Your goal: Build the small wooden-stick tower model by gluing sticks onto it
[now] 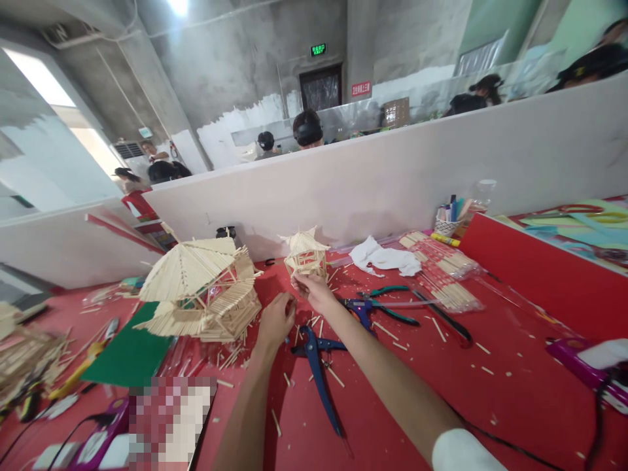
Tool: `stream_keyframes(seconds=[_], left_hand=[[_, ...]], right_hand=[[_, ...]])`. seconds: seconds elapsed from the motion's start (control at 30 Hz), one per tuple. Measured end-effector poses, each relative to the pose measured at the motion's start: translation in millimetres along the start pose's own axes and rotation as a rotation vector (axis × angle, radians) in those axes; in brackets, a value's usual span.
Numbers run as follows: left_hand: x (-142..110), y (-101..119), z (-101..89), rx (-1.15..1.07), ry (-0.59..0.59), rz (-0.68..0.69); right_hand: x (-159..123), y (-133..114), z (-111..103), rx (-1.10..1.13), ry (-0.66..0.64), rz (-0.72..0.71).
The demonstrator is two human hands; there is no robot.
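Observation:
My right hand (313, 292) reaches to the front of a small stick-built pavilion model (307, 245), its fingers pinched together at the model's lower edge. Whatever sits between those fingertips is too small to make out. Close by on the left, my left hand (278, 318) hovers low over the table with curled fingers, and their contents are hidden. A larger pavilion model of wooden sticks (196, 275) stands left of my hands. Below my hands lies a blue-handled cutter (318, 376), and a blue glue gun (360, 313) rests partly behind my right forearm.
Green-handled pliers (392, 304) and bundled wooden sticks (449, 278) lie right, near a white cloth (385, 256). A green board (132, 347) is left. Stick scraps litter the red table (392, 405). A white partition (343, 190) runs behind; people sit beyond it.

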State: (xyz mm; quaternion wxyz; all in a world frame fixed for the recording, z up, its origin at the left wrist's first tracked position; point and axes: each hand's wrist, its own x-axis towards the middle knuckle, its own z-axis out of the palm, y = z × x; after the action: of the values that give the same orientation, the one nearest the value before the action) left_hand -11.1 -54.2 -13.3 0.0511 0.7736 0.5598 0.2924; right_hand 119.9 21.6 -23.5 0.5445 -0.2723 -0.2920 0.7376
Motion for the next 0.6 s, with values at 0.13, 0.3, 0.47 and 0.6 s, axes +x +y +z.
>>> stream_keyframes(seconds=[0.13,0.3,0.47,0.6], left_hand=[[0,-1,1.2,0.012,0.009,0.010],[0,-5,2.9,0.021,0.017,0.013],[1,-11,2.2,-0.016,0.040,-0.002],[2,-16,2.6,-0.028,0.022,-0.077]], right_hand=[[-2,-1,2,0.033,0.028,0.020],[-4,2,1,0.011,0.057,0.031],[-8,2,-1,-0.064,0.093,0.034],[-11,-4,-6,-0.212,0.083,0.026]])
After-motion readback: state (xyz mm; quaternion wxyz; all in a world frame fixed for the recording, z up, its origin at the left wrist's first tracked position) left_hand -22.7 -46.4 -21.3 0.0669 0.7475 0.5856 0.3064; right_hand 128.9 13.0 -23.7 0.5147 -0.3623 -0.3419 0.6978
